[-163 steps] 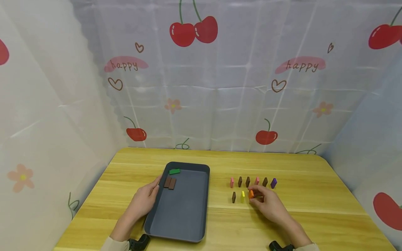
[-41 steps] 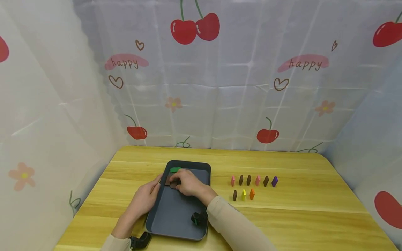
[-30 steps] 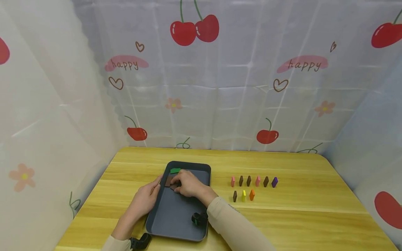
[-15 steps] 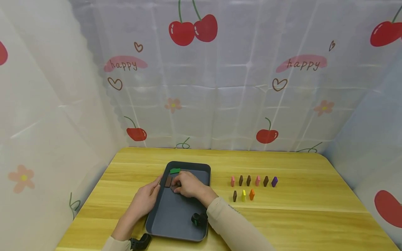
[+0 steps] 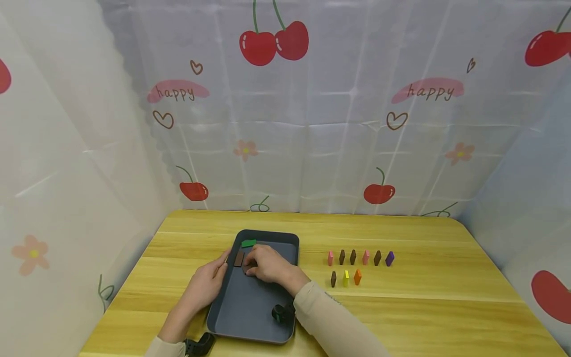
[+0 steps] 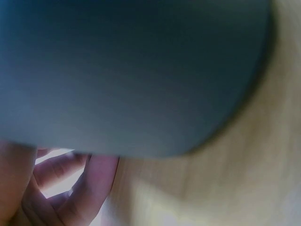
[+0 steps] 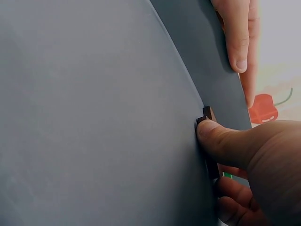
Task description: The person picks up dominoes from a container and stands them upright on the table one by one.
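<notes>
A dark grey baking tray (image 5: 256, 312) lies on the table. My left hand (image 5: 206, 283) grips its left rim, with the thumb near the rim and the fingers outside. Inside the tray, my right hand (image 5: 269, 264) pinches a brown domino (image 7: 213, 167) between thumb and fingers, low against the tray floor. That domino is mostly hidden by the hand in the head view. Just left of it another brown domino (image 5: 239, 258) lies flat. A green domino (image 5: 248, 243) lies beyond them, near the tray's far left corner.
Right of the tray, upright dominoes stand in two rows. Behind are pink (image 5: 330, 258), brown (image 5: 353, 257) and purple (image 5: 390, 259) ones; in front are brown (image 5: 333, 279), yellow (image 5: 346, 278) and orange (image 5: 358, 277). A printed curtain (image 5: 308, 148) hangs behind the wooden table (image 5: 424, 317).
My right hand has gone from the orange domino, still standing, leftward to a brown domino in the tray. Lately it has shifted slightly toward me. My left hand has stayed on the rim.
</notes>
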Demonstrator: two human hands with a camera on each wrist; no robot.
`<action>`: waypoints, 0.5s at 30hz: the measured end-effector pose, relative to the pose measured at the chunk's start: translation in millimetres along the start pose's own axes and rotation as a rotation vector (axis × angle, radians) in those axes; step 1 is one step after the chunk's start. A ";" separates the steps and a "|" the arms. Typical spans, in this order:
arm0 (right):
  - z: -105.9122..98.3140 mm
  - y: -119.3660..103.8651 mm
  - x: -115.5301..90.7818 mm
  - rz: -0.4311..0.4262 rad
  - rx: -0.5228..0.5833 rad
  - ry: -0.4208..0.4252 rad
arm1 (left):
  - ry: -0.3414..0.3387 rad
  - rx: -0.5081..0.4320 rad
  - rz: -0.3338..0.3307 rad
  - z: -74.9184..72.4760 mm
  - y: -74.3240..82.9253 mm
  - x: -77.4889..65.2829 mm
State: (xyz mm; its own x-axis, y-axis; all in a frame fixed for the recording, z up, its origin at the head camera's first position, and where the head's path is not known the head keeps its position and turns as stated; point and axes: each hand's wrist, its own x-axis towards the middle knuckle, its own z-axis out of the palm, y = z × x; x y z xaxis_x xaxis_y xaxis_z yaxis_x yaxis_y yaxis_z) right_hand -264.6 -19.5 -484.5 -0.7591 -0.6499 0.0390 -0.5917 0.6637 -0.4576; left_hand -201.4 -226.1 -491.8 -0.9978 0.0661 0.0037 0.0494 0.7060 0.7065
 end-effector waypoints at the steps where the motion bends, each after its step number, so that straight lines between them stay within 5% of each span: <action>1: -0.1 -0.5 -0.3 -0.003 0.002 -0.002 | 0.001 0.001 0.000 0.2 -0.2 0.1; 15: -3.5 -4.8 -4.7 0.007 0.102 0.021 | 0.006 0.011 0.006 -0.5 -0.4 0.3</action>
State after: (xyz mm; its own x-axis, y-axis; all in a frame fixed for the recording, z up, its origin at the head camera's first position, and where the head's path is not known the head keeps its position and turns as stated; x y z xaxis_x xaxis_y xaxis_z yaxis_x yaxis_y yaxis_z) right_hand -259.1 -18.3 -479.4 -0.7692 -0.6368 0.0534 -0.5565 0.6264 -0.5459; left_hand -201.8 -226.7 -491.7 -0.9977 0.0667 0.0121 0.0561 0.7133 0.6986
